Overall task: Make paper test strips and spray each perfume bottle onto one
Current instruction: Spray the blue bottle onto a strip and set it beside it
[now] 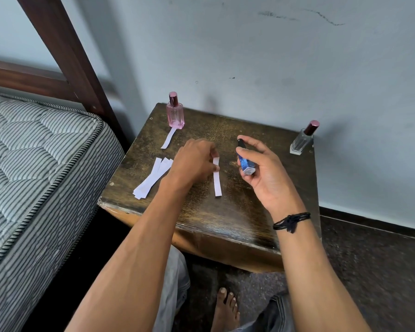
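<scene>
My left hand (194, 161) pinches the upper end of a white paper strip (217, 184) over the middle of the small dark wooden table (225, 216). My right hand (261, 168) grips a blue perfume bottle (246, 162) with a black top, tilted, just right of that strip. A pink bottle (176, 113) stands capped at the back left, with a single strip (168, 138) lying in front of it. A clear bottle (302, 140) with a dark red cap stands at the back right corner. Several spare strips (151, 179) lie fanned at the table's left edge.
A striped mattress (34, 164) and dark wooden bed frame (65, 51) crowd the left side. The grey wall (273, 56) rises straight behind the table. My knees and a bare foot (225, 310) are below the table's front edge, on a dark floor.
</scene>
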